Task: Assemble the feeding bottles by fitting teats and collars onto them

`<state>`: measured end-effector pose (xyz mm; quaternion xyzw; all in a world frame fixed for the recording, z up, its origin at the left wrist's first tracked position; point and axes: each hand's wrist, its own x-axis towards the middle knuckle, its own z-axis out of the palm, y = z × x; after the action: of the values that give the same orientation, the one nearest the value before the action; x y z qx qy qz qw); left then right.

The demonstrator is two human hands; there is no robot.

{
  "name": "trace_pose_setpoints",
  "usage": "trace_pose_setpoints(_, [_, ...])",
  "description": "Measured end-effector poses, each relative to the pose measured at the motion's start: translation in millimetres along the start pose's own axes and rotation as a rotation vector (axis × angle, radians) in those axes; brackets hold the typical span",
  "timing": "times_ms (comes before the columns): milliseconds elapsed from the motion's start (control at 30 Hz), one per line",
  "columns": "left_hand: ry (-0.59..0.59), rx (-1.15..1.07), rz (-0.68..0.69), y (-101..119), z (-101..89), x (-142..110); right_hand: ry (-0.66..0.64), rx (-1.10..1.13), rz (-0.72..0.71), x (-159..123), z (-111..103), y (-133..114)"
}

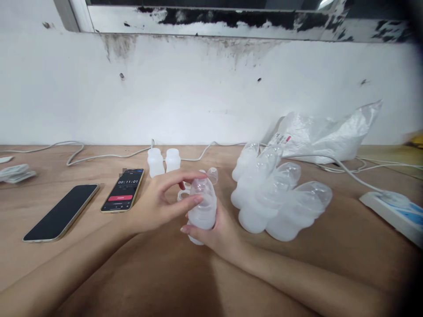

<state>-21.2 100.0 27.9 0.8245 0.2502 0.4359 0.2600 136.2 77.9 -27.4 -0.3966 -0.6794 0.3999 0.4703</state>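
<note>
A frosted white baby bottle (201,218) with a rounded clear cap (202,186) stands tilted slightly in front of me. My right hand (224,233) wraps round its lower body, thumb across the near side. From the left, my left hand (161,200) grips the clear cap between its thumb and fingers. Behind the bottle, partly hidden, are a white ring (181,195) and a small loose clear cap (213,175). Two uncapped white bottles (155,162) stand upright just beyond my left hand.
Several capped bottles (261,200) stand bunched at the right. A clear plastic bag (317,132) lies behind them against the wall. Two phones lie left: a dark one (62,213) and one showing a timer (123,191). A power strip (393,209) and white cables occupy the right and back.
</note>
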Motion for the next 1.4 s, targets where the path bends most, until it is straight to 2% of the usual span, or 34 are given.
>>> trace_pose_setpoints(300, [-0.038, -0.057, 0.035, -6, 18.7, -13, 0.004, -0.062, -0.02, 0, -1, -5])
trace_pose_setpoints(500, [-0.044, 0.033, 0.085, -3, 19.2, -14, -0.007, -0.072, -0.036, -1, 0, 1])
trace_pose_setpoints(833, [-0.039, 0.094, 0.042, -4, 23.1, -16, -0.019, 0.009, -0.069, -2, 0, 0])
trace_pose_setpoints(933, [-0.059, 0.094, 0.009, -8, 18.9, -15, -0.007, -0.002, -0.074, -1, 1, 5])
trace_pose_setpoints(1133, [-0.269, 0.138, -0.084, -7, -0.3, -2, -0.056, 0.011, -0.074, -2, 1, 12])
trace_pose_setpoints(1267, [-0.276, 0.111, -0.121, -3, -2.1, 1, -0.105, 0.035, -0.088, -3, 0, 11])
trace_pose_setpoints(1400, [-0.24, 0.019, -0.149, -8, 3.5, -5, -0.087, 0.033, -0.124, -2, -1, 12])
